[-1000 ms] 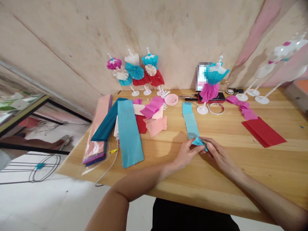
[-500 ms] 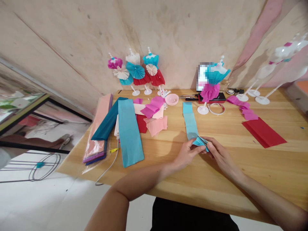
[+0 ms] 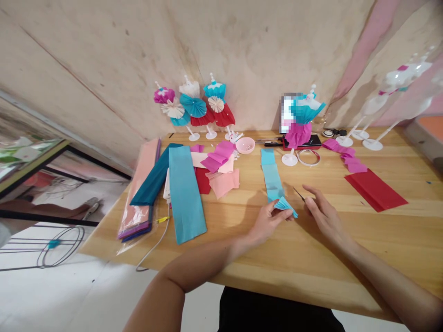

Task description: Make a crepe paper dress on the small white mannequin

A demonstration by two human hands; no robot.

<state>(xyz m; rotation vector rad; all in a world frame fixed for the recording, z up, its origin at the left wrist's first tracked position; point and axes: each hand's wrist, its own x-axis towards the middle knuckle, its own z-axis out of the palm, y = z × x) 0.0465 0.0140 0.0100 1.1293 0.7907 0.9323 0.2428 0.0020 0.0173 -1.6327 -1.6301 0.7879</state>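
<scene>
My left hand [image 3: 268, 220] pinches the pleated, fan-like end of a light blue crepe paper strip [image 3: 272, 176]. The strip's flat part runs away from me across the wooden table. To the right, apart from the paper, my right hand [image 3: 322, 212] grips a thin, dark pointed tool [image 3: 299, 193] between thumb and fingers, its index finger stretched out. Its tip points toward the strip; what kind of tool it is I cannot make out. Beyond the strip stands a small dress form [image 3: 300, 121] in a blue paper top and magenta paper skirt.
Folded blue crepe paper [image 3: 187, 196] and bagged paper sheets [image 3: 138, 184] lie left, beside pink and magenta scraps [image 3: 218, 156]. A pink bowl [image 3: 245, 145] stands behind. Several dressed forms [image 3: 194, 105] line the wall. Red paper [image 3: 376, 190] and a tape roll [image 3: 309, 158] are on the right.
My right hand has drawn back to the right from the pleats, carrying the thin tool. My left hand still holds the pleated end, now more fanned out to view.
</scene>
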